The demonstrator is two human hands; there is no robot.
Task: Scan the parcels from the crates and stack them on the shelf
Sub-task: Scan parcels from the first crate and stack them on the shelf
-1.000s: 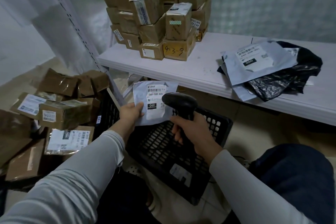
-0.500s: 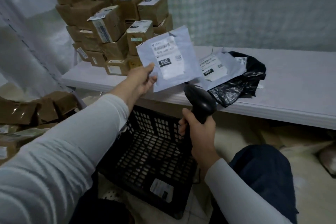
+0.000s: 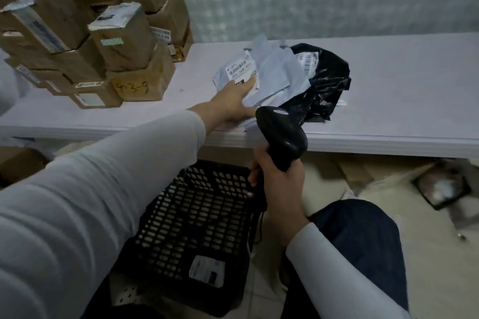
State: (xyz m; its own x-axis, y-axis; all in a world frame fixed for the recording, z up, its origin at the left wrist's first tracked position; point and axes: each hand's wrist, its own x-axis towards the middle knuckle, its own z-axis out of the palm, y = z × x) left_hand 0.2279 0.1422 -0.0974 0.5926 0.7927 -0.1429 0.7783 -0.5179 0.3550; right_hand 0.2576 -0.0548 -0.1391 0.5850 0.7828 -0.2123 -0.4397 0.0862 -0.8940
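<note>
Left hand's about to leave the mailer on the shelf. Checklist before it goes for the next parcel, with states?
1. Mailer lies on the pile on the shelf: ok.
2. Left hand rests flat on it, fingers straight, not gripping: ok.
3. Right hand grips scanner: ok.
4. Pile inside the shelf's front edge: cannot tell, hand and scanner cover the near corner.
5. Boxes stand apart from the pile: ok.
6. Crate has a parcel to take: not ok, none shows in it.
</note>
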